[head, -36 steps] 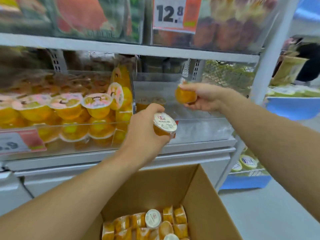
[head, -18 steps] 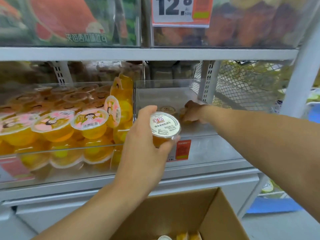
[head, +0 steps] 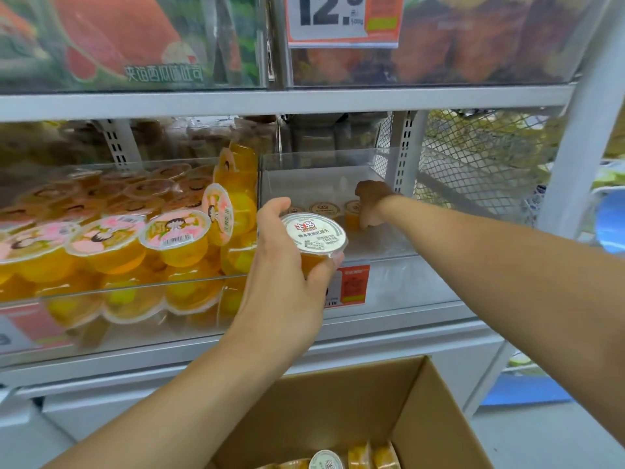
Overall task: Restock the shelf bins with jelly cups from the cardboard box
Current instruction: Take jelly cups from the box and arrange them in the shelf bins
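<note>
1. The left hand (head: 287,265) held a jelly cup (head: 316,240) in front of the clear shelf bin (head: 318,177), its grip closed around the cup's sides, lid facing up.
2. The right hand (head: 372,206) reached inside that bin, fingers curled on another cup (head: 352,214) standing beside two others on the bin floor.
3. The cardboard box (head: 338,401) sat below the shelf, more cups showing inside.
4. The neighbouring bin (head: 128,292) on the left was piled with larger orange jellies.

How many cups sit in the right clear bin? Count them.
3: left cup behind left hand, middle cup, right cup at right hand; others may be hidden.
</note>
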